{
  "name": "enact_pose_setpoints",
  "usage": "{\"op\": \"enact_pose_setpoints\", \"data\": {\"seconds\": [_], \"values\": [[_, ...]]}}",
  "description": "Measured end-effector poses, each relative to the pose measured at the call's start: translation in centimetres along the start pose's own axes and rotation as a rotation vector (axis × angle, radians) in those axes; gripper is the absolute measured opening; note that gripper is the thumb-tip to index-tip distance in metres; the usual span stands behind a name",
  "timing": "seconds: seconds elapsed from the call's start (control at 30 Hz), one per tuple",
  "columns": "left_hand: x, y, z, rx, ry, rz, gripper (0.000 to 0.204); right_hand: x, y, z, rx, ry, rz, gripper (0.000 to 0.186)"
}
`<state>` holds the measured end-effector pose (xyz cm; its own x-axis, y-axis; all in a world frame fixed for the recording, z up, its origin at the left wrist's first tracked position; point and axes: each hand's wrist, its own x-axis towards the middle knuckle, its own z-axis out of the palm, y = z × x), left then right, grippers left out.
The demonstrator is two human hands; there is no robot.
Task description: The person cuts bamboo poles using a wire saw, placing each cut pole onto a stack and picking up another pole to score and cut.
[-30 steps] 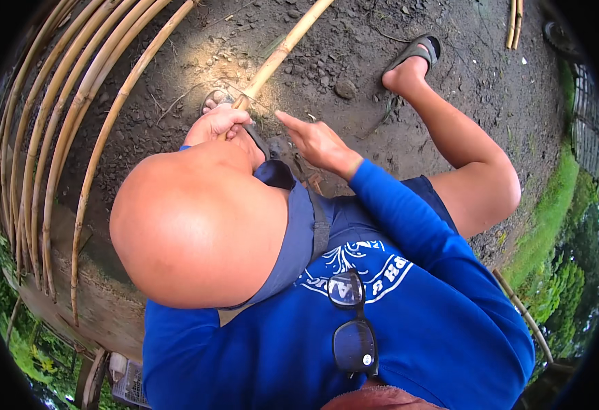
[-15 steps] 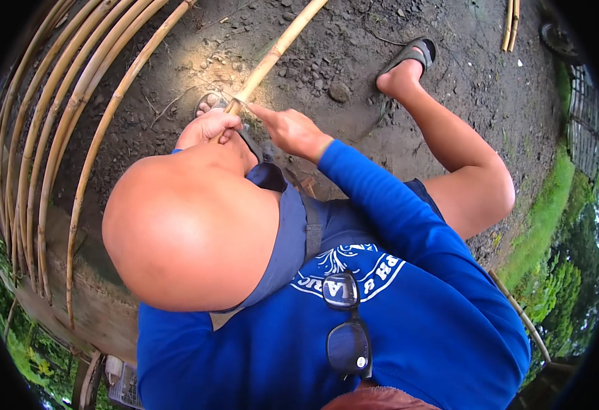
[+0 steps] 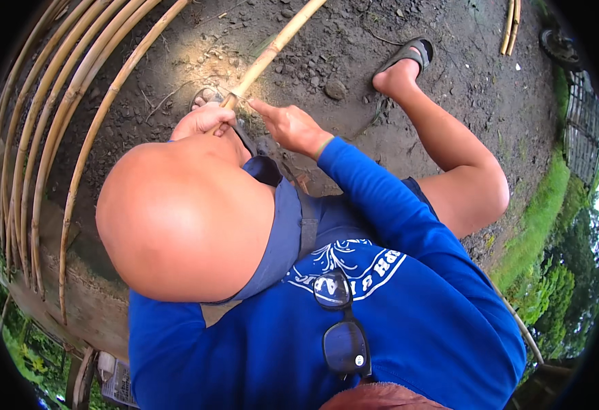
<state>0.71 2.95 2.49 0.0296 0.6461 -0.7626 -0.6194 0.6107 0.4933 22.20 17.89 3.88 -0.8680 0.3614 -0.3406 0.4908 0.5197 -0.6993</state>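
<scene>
A pale bamboo pole slants down from the top edge toward me. My left hand is closed around its near end, beside my raised left knee, which hides the wrist and forearm. To the right of the pole, my right hand has its fingers curled and its index finger stretched toward the bamboo. A thin, narrow blade lies across the pole at that fingertip, just beyond my left hand. The handle is hidden inside my right hand.
Several long bamboo poles lean in a row at the left. My sandalled right foot rests on dark, stony soil. Two short bamboo pieces and a wheel are at the far right. Sunglasses hang on my blue shirt.
The view has shifted slightly. My left hand stays closed on the pole, and the right hand with the blade has shifted only a little against it.
</scene>
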Motion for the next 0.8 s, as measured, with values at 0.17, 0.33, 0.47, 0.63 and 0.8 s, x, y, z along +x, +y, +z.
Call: {"op": "enact_pose_setpoints", "data": {"seconds": [0.17,0.33,0.47,0.63,0.8], "values": [[0.4,-3.8,-2.8,0.189,-0.095,0.243,0.011,-6.4,0.4,-1.1,0.023,-0.036,-0.021,0.049],[1.6,0.9,0.1,0.219,0.044,-0.176,0.016,0.5,0.6,1.1,-0.048,0.010,-0.035,0.047],[1.5,-0.6,-2.4,0.215,-0.053,-0.210,0.018,-1.3,-0.3,1.5,0.052,0.045,-0.157,0.046],[1.1,0.7,-0.3,0.067,-0.041,-0.246,0.016,-6.9,0.4,-1.4,0.027,-0.004,0.031,0.052],[2.3,0.4,-1.5,-0.029,-0.006,-0.309,0.017,-1.5,0.6,1.2,-0.009,-0.015,-0.063,0.050]]}}
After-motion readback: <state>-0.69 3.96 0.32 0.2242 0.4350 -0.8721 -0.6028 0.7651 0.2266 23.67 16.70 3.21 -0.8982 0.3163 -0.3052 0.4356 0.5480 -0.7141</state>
